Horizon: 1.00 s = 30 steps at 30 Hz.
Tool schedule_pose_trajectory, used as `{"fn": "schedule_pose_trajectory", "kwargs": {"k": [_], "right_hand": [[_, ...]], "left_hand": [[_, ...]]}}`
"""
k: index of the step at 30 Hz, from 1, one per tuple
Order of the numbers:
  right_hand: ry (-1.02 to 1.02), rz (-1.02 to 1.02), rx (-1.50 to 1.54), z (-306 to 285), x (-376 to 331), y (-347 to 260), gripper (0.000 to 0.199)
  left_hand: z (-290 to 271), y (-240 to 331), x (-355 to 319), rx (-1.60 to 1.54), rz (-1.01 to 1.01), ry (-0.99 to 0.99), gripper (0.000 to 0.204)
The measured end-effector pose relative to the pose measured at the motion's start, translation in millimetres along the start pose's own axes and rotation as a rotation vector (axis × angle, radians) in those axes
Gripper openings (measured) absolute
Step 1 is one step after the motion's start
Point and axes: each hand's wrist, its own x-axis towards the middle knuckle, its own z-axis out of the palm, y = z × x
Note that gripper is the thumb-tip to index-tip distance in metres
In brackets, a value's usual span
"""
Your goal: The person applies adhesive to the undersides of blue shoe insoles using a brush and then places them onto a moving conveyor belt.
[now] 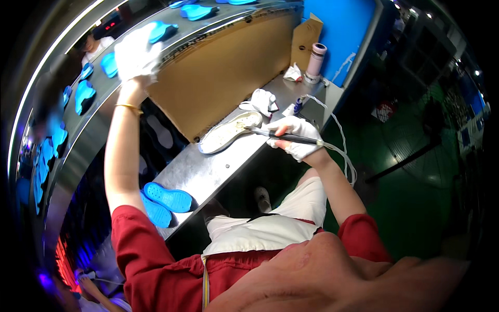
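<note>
Left hand [136, 56] outstretched at conveyor [186, 31], fingers cannot tell; right hand [295, 126] lower, fingers pinching black pen-like tool [305, 139].

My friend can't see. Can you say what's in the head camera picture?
A person's gloved right hand holds a black pen-like tool, its tip at a white shoe sole on a metal bench. The gloved left hand, blurred, reaches to a belt carrying blue pieces. Two blue soles lie on the bench's left.
</note>
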Motion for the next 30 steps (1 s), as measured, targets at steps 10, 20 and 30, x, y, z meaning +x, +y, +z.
{"fn": "schedule_pose_trajectory", "kwargs": {"k": [10,20,30], "right_hand": [[0.024,0.145,0.102,35.4,0.6,9.3,0.019],[0.265,0.178,0.297,31.4,-6.7,19.7,0.017],[0.037,0.260,0.209,57.1,-34.8,20.1,0.016]], "left_hand": [[-81.1,-56.8,-71.2,-0.440,-0.475,-0.080,0.030],[-136.9,19.8,-101.2,-1.911,-0.624,0.078,0.040],[-99.1,176.9,-267.5,-2.643,-1.769,-0.545,0.090]]}}
